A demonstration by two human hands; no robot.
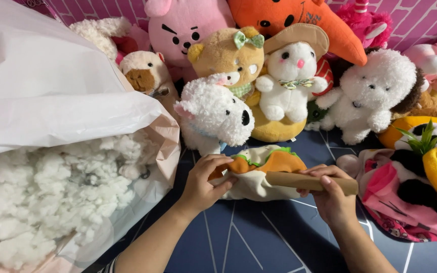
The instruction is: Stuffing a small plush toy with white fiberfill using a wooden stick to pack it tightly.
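Left of the hands, loose white stuffing [36,202] fills an open bag [51,91]. The left hand [203,184] pinches the limp cream-and-orange plush skin [259,172] between both hands, while the right hand [330,194] closes around a wooden stick [309,182] poking into it. A hard push might split a seam or slip out.

A big open white bag [51,96] of stuffing [41,197] lies left.

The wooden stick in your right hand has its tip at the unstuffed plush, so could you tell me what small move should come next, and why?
Probably push the wooden stick a little deeper. The right hand holds it with its tip at the limp plush skin, which the left hand pinches and which looks flat.
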